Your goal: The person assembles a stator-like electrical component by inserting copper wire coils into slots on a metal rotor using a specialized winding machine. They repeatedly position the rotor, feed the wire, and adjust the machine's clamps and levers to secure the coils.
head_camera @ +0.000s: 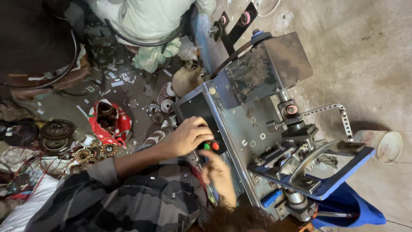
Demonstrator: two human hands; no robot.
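Left hand curled over the dark control panel of the grey machine, fingers bent near the green button and red button; can't tell which one is pressed. Right hand at 6 o'clock from the buttons, loosely closed, maybe on thin wires; can't tell. Blue clamp frame at 3 o'clock. Could go wrong: wrong button bumped, machine started by mistake, with fingers close. Red bag and round metal parts lying at 9 o'clock.
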